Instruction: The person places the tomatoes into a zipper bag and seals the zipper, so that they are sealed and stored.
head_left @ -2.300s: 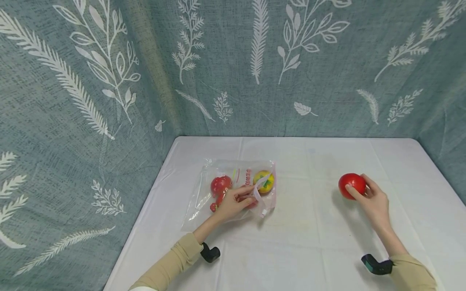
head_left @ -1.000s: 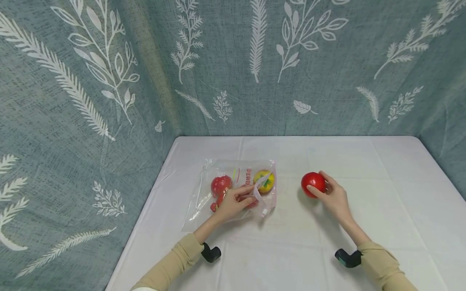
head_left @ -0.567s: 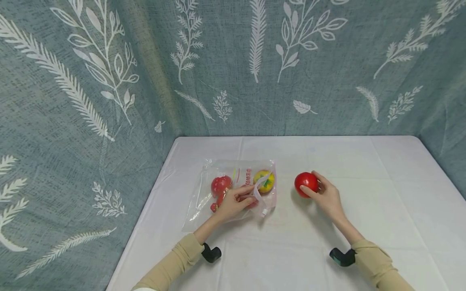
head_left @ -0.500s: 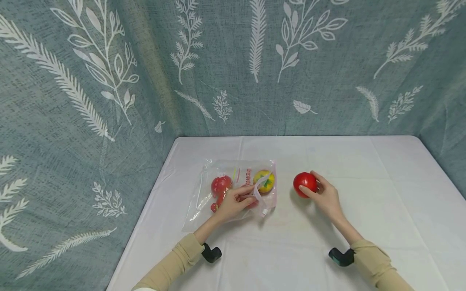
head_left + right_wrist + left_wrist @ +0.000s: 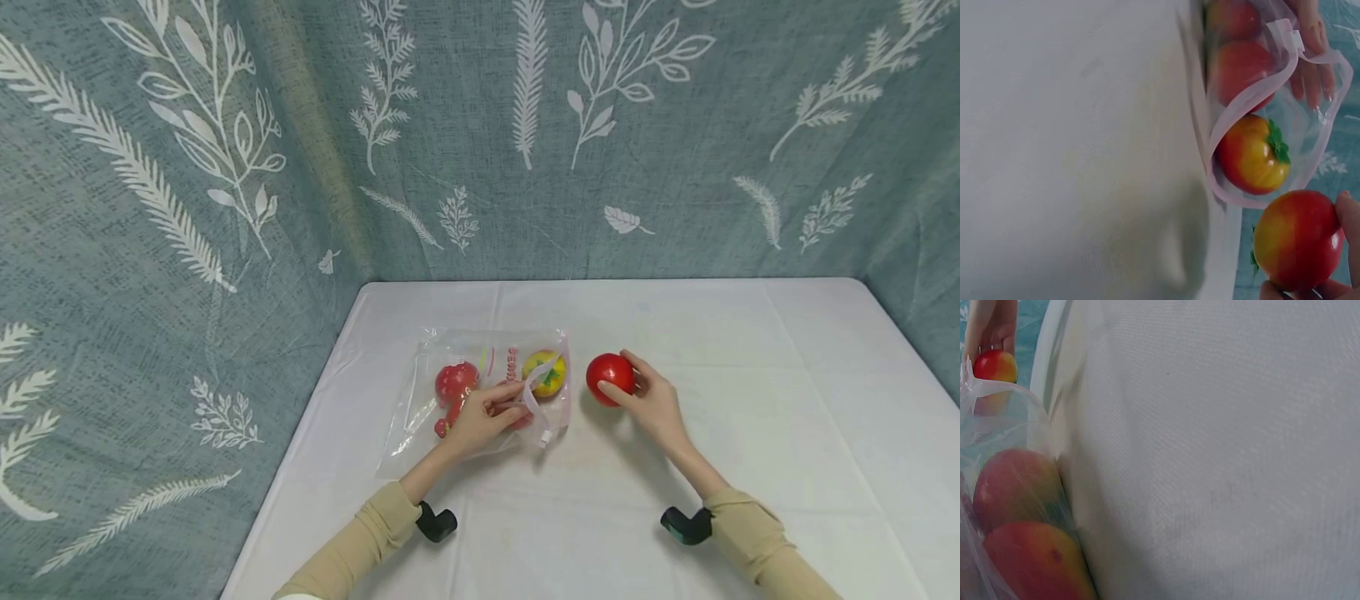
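In the head view, my left hand [image 5: 474,419] pinches the upper edge of a clear zip bag [image 5: 408,433] with a pale pink slider strip. The right wrist view shows the bag's mouth gaping, its rim [image 5: 1254,94] standing up. Just right of that mouth, apart from it, my right hand [image 5: 660,408] grips a red and yellow tomato [image 5: 604,369] above the table. Within the bag, a yellowish tomato with a green calyx [image 5: 1249,156] lies nearest the opening. Red round fruit [image 5: 453,382] sits deeper in, and smaller red pieces are partly hidden by my left hand.
A white cloth covers the table [image 5: 750,450]. Behind it and at the left hangs a blue-green curtain [image 5: 480,150] with white leaf prints. Black wrist cameras sit under both wrists, the left camera [image 5: 437,522] and the right camera [image 5: 686,527].
My right hand has carried the tomato leftwards, from the table's right part to close beside the bag's mouth. My left hand and the bag have stayed in place.
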`<state>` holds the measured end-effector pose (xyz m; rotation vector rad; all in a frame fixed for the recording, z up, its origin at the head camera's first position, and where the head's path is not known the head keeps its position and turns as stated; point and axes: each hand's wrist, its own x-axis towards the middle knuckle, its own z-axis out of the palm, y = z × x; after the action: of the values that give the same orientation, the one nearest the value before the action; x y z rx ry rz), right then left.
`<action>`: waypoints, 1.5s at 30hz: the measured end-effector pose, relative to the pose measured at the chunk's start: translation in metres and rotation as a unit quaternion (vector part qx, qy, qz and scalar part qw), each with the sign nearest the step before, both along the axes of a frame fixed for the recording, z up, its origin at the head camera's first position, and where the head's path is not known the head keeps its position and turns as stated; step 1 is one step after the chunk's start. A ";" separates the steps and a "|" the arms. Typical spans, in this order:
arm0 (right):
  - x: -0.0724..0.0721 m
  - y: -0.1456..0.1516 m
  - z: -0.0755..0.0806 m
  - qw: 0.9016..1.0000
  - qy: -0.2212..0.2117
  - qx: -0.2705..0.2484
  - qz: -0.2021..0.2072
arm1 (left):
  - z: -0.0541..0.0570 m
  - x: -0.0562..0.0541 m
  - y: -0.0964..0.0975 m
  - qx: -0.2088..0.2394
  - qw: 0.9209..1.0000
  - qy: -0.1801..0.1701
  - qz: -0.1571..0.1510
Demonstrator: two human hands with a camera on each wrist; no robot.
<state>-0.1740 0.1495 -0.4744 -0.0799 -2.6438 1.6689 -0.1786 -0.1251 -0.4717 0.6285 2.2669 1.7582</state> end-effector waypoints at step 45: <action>0.006 -0.047 -0.015 0.998 -0.014 -0.042 0.046 | 0.026 0.010 0.004 -0.003 1.000 0.004 -0.008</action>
<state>-0.1676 0.1028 -0.4892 0.0177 -2.6357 1.8186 -0.1682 -0.1213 -0.4457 0.6521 2.2644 1.7448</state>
